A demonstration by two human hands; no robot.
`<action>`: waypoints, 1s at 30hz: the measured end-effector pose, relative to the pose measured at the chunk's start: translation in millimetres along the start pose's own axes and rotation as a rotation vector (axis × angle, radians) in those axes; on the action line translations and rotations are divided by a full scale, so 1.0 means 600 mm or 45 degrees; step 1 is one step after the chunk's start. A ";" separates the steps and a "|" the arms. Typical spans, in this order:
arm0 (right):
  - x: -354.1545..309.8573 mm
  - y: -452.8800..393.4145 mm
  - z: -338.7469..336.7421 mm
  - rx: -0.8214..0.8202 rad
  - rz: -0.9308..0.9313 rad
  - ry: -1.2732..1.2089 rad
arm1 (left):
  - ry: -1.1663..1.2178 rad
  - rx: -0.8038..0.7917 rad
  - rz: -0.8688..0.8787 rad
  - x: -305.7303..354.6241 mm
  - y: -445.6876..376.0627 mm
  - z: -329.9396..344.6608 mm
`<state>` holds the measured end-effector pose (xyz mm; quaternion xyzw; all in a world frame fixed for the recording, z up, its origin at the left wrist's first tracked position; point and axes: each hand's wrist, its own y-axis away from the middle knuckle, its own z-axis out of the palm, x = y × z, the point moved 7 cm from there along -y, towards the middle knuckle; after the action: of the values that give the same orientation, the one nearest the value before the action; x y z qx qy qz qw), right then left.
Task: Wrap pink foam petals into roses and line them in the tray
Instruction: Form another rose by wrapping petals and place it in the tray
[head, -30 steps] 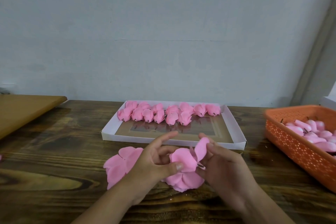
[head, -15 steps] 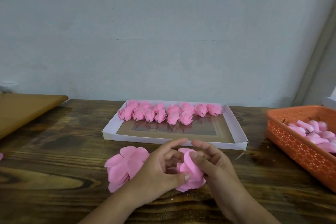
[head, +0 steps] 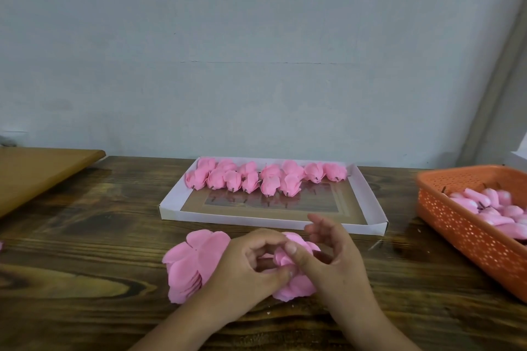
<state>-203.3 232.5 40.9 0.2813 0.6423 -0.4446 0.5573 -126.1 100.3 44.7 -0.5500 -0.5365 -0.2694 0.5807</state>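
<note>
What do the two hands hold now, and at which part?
Both hands, left and right, pinch one pink foam rose at its rolled centre.

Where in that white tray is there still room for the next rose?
The tray is bare along its near half, between the finished roses and the front wall. The far edge is crowded. On the table, wood left of the petal stack is free.

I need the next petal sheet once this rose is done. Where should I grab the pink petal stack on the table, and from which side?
Pinch the petal stack at its fanned lower edge, where the layered sheet edges show separately, and peel off the top one. Come from the left with the left hand, since that side lies open on the table.
</note>
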 end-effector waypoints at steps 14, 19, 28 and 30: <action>0.014 0.002 0.016 -0.144 0.164 0.001 | 0.036 0.078 0.001 -0.001 -0.002 -0.004; 0.012 -0.004 0.009 -0.168 0.167 -0.028 | -0.046 0.176 0.134 0.009 -0.003 -0.013; 0.001 -0.011 0.001 -0.275 0.138 -0.158 | -0.158 0.194 0.194 0.015 -0.001 -0.022; -0.004 -0.010 0.004 -0.287 0.090 -0.147 | -0.147 0.199 0.184 0.014 -0.002 -0.021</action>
<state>-206.5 228.0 44.5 0.2133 0.6446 -0.3651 0.6369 -120.7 90.7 55.1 -0.5549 -0.5473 -0.1520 0.6078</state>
